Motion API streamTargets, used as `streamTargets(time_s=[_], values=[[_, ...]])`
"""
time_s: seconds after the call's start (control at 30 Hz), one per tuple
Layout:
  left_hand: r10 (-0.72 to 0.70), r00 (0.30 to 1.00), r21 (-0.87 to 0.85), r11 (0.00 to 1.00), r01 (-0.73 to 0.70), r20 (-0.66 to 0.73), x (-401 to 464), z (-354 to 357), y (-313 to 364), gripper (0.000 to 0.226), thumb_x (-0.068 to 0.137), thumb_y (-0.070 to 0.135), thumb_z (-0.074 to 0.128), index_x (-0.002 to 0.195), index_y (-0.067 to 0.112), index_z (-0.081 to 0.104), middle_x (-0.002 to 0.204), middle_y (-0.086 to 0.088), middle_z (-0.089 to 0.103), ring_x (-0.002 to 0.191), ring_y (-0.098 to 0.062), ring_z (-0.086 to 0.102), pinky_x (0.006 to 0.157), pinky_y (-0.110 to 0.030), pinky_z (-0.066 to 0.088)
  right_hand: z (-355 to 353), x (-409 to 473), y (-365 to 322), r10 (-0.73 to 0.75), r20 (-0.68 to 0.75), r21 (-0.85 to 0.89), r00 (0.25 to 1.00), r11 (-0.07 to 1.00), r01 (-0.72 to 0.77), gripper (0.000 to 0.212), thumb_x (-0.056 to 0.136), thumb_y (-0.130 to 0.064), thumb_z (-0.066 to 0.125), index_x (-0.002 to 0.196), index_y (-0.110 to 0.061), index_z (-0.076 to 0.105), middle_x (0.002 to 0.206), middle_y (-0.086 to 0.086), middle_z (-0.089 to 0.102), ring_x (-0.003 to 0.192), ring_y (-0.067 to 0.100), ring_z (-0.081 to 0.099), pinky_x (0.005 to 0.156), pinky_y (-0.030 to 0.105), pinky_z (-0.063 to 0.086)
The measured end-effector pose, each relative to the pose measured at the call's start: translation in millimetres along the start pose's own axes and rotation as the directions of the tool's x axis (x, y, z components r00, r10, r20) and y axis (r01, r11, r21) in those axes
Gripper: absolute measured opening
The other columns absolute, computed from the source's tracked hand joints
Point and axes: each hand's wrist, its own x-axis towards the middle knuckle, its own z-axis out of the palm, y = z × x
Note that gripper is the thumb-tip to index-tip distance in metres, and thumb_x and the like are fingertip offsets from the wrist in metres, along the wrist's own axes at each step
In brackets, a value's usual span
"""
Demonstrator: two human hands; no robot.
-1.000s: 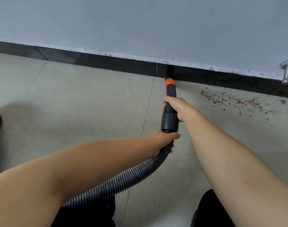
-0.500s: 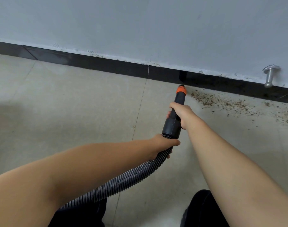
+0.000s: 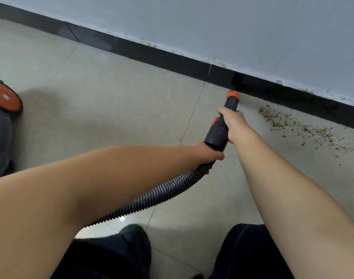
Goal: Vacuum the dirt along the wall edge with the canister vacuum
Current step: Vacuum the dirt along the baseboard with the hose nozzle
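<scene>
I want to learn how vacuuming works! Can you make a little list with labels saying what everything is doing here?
right hand: wrapped around the black nozzle tube
left hand: gripping the ribbed hose just behind the tube
orange tip: at the black baseboard, left of the dirt
dirt: brown crumbs on the floor along the wall, not yet sucked up
vacuum body: grey with an orange wheel, far left

Bare room corner: grey wall over tiled floor.
A pale grey wall (image 3: 252,27) meets beige floor tiles (image 3: 111,101) along a glossy black skirting board (image 3: 162,57); chipped paint marks its top edge, thin grout lines cross the floor, and soft light casts faint shadows.
</scene>
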Motion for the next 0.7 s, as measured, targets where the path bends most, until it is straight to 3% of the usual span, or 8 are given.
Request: streamTargets(time_s=[0.1,0.2,0.37,0.5,0.7], values=[[0.004,1.000,-0.034,0.999,-0.003,0.020,16,7,-20,0.019,0.087,0.012,0.063,0.088,0.012,0.045,0.070,-0.007,0.047,0.057,-0.018,0.048,0.048,-0.024,0.046,2,5,15,-0.094,-0.064,-0.075,0.994,0.993,0.089,0.031,0.085,-0.013,0.058,0.112,-0.014,0.044,0.076,0.008,0.062,0.050,0.017,0.059,0.039,0.020,0.047],[0.021,0.999,-0.087,0.996,-0.017,0.035,26,17,-30,0.020,0.086,0.011,0.063,0.096,0.010,0.045,0.071,-0.007,0.046,0.057,-0.019,0.047,0.051,-0.026,0.045,0,5,27,-0.146,-0.072,-0.148,0.987,0.980,0.134,0.026,0.086,-0.013,0.056,0.109,-0.014,0.044,0.075,0.009,0.060,0.052,0.019,0.059,0.038,0.020,0.047],[0.001,0.981,-0.149,0.988,0.029,0.196,0,50,-43,0.019,0.087,0.009,0.063,0.087,0.015,0.045,0.071,-0.007,0.045,0.057,-0.019,0.047,0.051,-0.024,0.046,-29,-20,32,-0.015,-0.034,-0.258,0.999,0.966,0.006,0.018,0.086,-0.012,0.057,0.100,-0.013,0.047,0.069,0.009,0.057,0.044,0.019,0.058,0.042,0.024,0.049],[-0.043,0.956,-0.084,0.994,0.070,0.291,-21,73,-62,0.018,0.085,0.018,0.067,0.089,0.013,0.051,0.074,-0.007,0.051,0.063,-0.021,0.052,0.064,-0.029,0.051,-57,-45,53,0.032,-0.016,-0.340,0.999,0.940,-0.036,0.016,0.083,-0.015,0.059,0.094,-0.014,0.047,0.064,0.008,0.060,0.044,0.019,0.061,0.050,0.027,0.051],[-0.129,0.904,0.131,0.988,0.082,0.407,-53,81,-88,0.021,0.084,0.023,0.069,0.087,0.013,0.052,0.071,-0.004,0.054,0.054,-0.015,0.054,0.047,-0.020,0.048,-91,-88,99,0.101,-0.132,-0.101,0.986,0.988,-0.115,0.013,0.084,-0.010,0.057,0.090,-0.010,0.046,0.060,0.010,0.055,0.041,0.021,0.056,0.050,0.029,0.053]])
